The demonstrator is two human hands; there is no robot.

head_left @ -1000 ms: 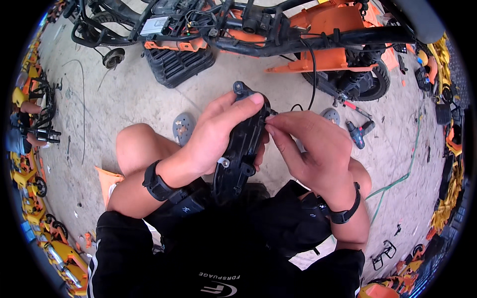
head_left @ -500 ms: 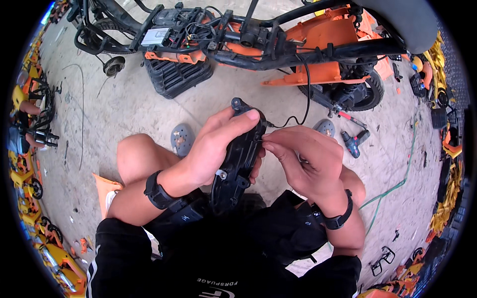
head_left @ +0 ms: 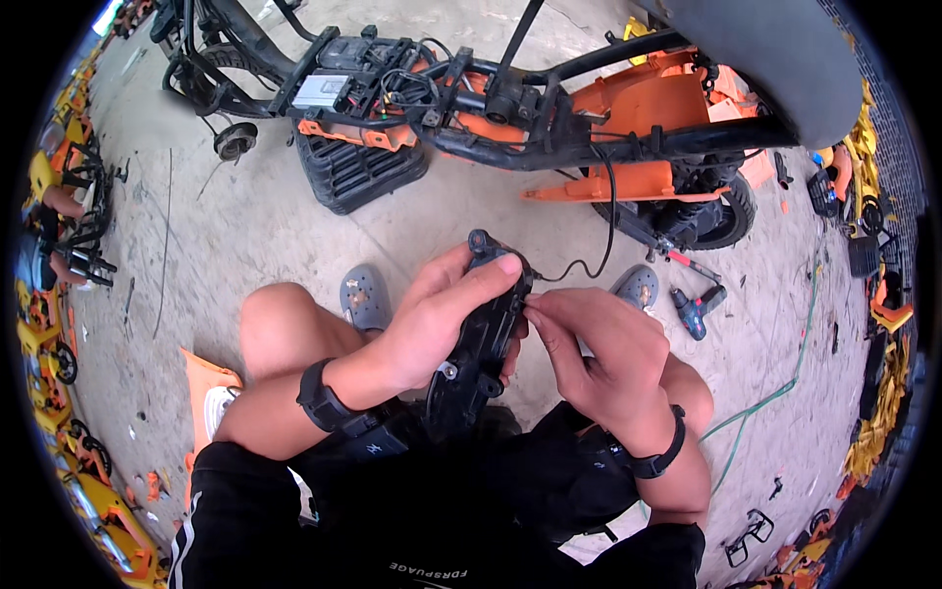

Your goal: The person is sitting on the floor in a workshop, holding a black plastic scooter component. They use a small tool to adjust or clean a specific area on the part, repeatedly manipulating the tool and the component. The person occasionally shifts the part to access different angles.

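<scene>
Over my lap, my left hand is wrapped round a long black plastic housing with mounting lugs. Its thumb presses on the upper end, and some fingertips show at the far side. A thin black cable runs from the housing's upper right edge up to the scooter frame. Against the housing's right edge, the thumb and forefinger of my right hand are pinched together. Whatever lies between those fingertips is too small to make out.
A black crate sits under the stripped frame, beside orange body panels. On the concrete to the right lie a cordless drill, a red-handled tool and a green hose. At far left another person's arm shows.
The view has shifted, so the frame, housing and hands all appear slightly lower. My left hand keeps its grip, and my right fingertips stay at the housing's edge.
</scene>
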